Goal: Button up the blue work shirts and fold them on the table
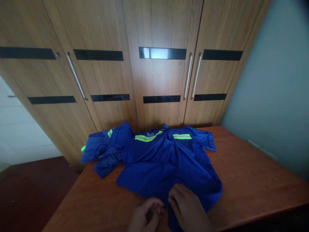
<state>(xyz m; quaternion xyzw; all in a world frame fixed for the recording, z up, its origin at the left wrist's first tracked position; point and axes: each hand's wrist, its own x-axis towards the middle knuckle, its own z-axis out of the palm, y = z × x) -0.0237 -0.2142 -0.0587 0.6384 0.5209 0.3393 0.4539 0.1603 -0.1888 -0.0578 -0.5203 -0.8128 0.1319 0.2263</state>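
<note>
A blue short-sleeved work shirt (pixel 154 175) with yellow-green and grey reflective strips lies front up on the table, its collar toward the cabinet. Its front placket runs down the middle, and the lower front is wrinkled. At the near hem my right hand (pixel 184 206) is closed, with its fingertips pinching the fabric. Just left of it, my left hand (pixel 146 216) has thumb and fingers curled together beside the hem edge. Whatever sits between the left fingertips is too small to make out. Part of the hem hangs below the right hand.
A bunched blue garment (pixel 108 151) with reflective strips lies at the table's back left, against the shirt's sleeve. Behind the reddish-brown table (pixel 246 180) stands a wooden cabinet (pixel 159 80) with metal handles. A pale wall (pixel 272 96) borders the right side.
</note>
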